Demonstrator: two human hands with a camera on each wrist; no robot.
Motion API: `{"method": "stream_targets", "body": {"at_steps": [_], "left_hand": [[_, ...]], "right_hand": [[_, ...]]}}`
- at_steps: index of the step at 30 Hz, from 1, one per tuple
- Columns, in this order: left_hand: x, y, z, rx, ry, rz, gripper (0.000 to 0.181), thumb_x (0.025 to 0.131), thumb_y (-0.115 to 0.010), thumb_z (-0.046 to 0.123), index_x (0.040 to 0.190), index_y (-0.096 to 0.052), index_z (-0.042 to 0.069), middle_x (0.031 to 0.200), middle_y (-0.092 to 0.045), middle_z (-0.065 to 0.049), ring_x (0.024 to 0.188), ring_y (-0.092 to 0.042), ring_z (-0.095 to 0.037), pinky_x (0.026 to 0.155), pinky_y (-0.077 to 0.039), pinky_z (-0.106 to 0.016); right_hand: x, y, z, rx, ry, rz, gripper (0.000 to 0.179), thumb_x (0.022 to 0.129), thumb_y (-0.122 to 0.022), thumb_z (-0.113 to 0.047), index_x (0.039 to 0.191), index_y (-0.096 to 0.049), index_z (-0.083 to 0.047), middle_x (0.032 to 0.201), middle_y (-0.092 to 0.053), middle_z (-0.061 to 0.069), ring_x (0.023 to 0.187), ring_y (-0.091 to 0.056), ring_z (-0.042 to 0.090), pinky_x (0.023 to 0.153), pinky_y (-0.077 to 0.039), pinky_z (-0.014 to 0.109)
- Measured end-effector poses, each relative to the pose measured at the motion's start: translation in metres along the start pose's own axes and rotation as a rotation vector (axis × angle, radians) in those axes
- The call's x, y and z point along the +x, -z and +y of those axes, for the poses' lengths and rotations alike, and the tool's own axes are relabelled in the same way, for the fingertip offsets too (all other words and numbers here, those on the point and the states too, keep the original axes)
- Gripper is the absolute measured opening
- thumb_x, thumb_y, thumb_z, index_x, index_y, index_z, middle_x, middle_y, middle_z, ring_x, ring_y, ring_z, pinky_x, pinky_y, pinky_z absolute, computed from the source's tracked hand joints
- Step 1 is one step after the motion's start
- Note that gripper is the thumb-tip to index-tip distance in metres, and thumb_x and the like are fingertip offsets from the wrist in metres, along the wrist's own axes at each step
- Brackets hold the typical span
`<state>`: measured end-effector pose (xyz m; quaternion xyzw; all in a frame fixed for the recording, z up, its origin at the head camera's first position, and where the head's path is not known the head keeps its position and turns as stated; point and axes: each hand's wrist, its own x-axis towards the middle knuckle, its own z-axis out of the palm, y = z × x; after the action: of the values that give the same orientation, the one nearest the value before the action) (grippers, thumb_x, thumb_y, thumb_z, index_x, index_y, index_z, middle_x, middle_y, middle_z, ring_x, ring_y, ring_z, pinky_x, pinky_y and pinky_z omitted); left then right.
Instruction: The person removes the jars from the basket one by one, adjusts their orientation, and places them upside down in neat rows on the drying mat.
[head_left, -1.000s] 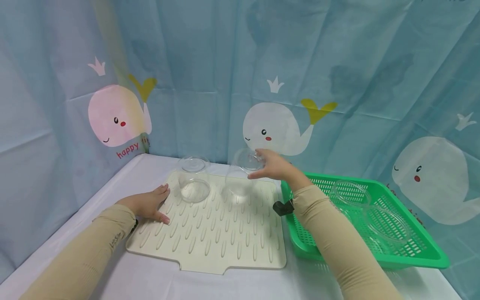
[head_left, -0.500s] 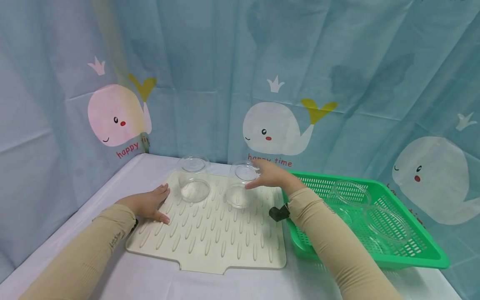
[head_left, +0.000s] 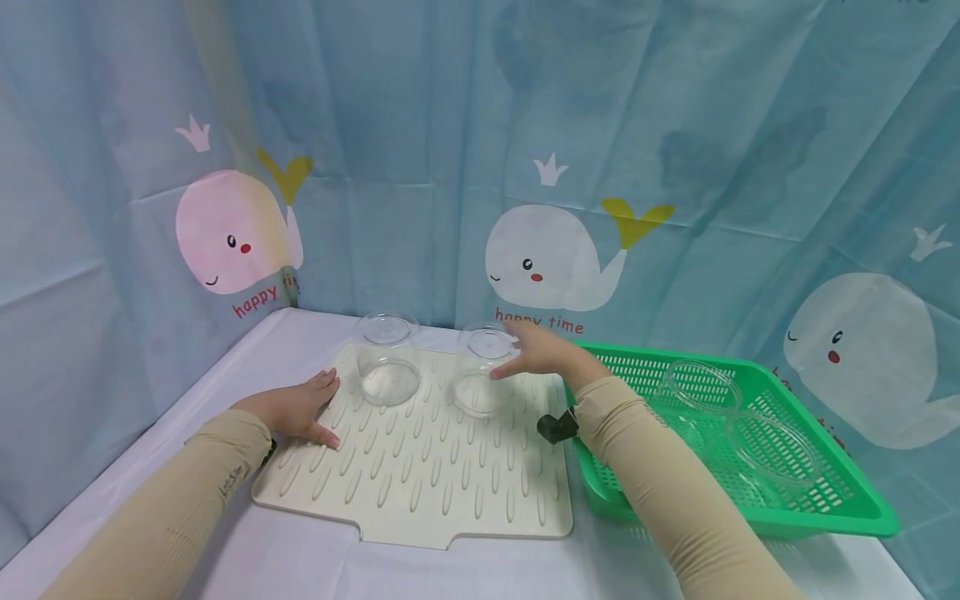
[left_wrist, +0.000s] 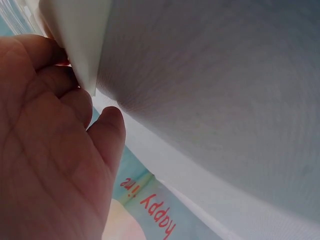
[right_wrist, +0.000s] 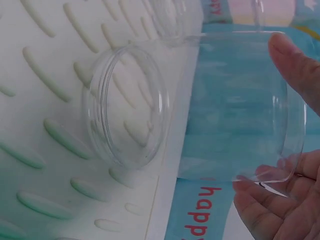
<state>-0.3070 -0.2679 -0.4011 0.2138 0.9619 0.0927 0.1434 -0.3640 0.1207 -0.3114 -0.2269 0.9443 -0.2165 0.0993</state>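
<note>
My right hand [head_left: 542, 350] holds a clear cup [head_left: 480, 396] that stands upside down on the cream ridged drying mat [head_left: 420, 483]. In the right wrist view the thumb [right_wrist: 285, 47] touches one side of that cup [right_wrist: 235, 100], and the fingers touch the other side near its base. Just left of it in the head view, a second clear cup [head_left: 388, 379] stands upside down on the mat. My left hand [head_left: 296, 408] rests at the mat's left edge, its fingers spread. The left wrist view shows these fingers [left_wrist: 70, 82] against the mat's edge [left_wrist: 95, 65].
A green slotted basket [head_left: 592, 492] stands right of the mat, with several clear cups [head_left: 776, 450] lying in it. The white tablecloth [head_left: 315, 550] spreads under everything. A blue curtain [head_left: 420, 233] with printed whales hangs behind.
My right hand has lowered the clear cup from a tilted position above the mat until it stands upside down on it, shifting only slightly since then. The left hand has stayed in place.
</note>
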Motion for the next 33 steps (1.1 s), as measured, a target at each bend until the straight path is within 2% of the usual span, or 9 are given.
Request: {"method": "stream_targets", "body": {"at_steps": [7,13,16,19,23,28,33], "left_hand": [[0.002,-0.001,-0.003,0.003,0.011,-0.004,0.124,0.062,-0.065,0.067,0.137,-0.015,-0.019,0.144,-0.005,-0.036,0.133,-0.006,-0.049,0.107,-0.013,-0.056],[0.002,-0.002,-0.003,0.000,0.015,-0.010,0.124,0.062,-0.065,0.067,0.137,-0.015,-0.018,0.145,-0.005,-0.035,0.133,-0.005,-0.048,0.107,-0.012,-0.055],[0.001,-0.001,-0.001,0.001,0.009,-0.004,0.123,0.062,-0.066,0.066,0.136,-0.017,-0.019,0.144,-0.006,-0.037,0.132,-0.007,-0.049,0.107,-0.013,-0.056],[0.000,-0.001,0.000,0.000,0.013,-0.008,0.123,0.062,-0.066,0.066,0.136,-0.017,-0.019,0.144,-0.006,-0.036,0.133,-0.007,-0.049,0.107,-0.013,-0.055],[0.000,0.000,0.000,-0.003,0.013,-0.006,0.123,0.062,-0.066,0.066,0.136,-0.017,-0.019,0.144,-0.006,-0.037,0.133,-0.007,-0.049,0.107,-0.013,-0.056],[0.000,0.000,0.000,-0.006,0.013,-0.006,0.122,0.063,-0.066,0.065,0.136,-0.016,-0.019,0.144,-0.005,-0.037,0.132,-0.007,-0.049,0.107,-0.013,-0.056],[0.000,0.000,0.001,-0.008,0.008,-0.008,0.122,0.063,-0.066,0.065,0.136,-0.016,-0.019,0.144,-0.006,-0.037,0.132,-0.007,-0.050,0.107,-0.013,-0.056]], "right_hand": [[0.001,0.008,0.000,-0.030,0.028,0.004,0.096,0.072,-0.075,-0.044,0.146,-0.023,-0.012,0.148,-0.027,0.007,0.135,-0.026,0.025,0.107,-0.027,0.044],[-0.007,0.025,0.000,0.063,0.026,0.029,0.092,0.075,-0.073,-0.040,0.146,-0.022,-0.015,0.148,-0.025,0.007,0.129,-0.037,0.029,0.101,-0.036,0.045],[-0.014,0.036,0.002,0.145,0.028,0.057,0.090,0.075,-0.074,-0.038,0.146,-0.021,-0.018,0.149,-0.023,0.006,0.130,-0.035,0.029,0.099,-0.039,0.045],[-0.023,0.049,0.004,0.179,0.054,0.083,0.088,0.076,-0.073,-0.037,0.146,-0.023,-0.017,0.149,-0.023,0.006,0.131,-0.035,0.029,0.097,-0.041,0.044],[-0.035,0.065,0.007,0.178,0.070,0.116,0.086,0.077,-0.072,-0.037,0.145,-0.025,-0.015,0.149,-0.024,0.006,0.131,-0.034,0.029,0.098,-0.040,0.045],[-0.050,0.080,0.014,0.199,0.045,0.132,0.086,0.077,-0.072,-0.040,0.145,-0.024,-0.019,0.149,-0.024,0.004,0.133,-0.031,0.028,0.101,-0.036,0.045],[-0.069,0.093,0.024,0.189,0.030,0.168,0.086,0.077,-0.072,-0.039,0.146,-0.024,-0.017,0.148,-0.027,0.009,0.132,-0.032,0.030,0.102,-0.035,0.047]]}}
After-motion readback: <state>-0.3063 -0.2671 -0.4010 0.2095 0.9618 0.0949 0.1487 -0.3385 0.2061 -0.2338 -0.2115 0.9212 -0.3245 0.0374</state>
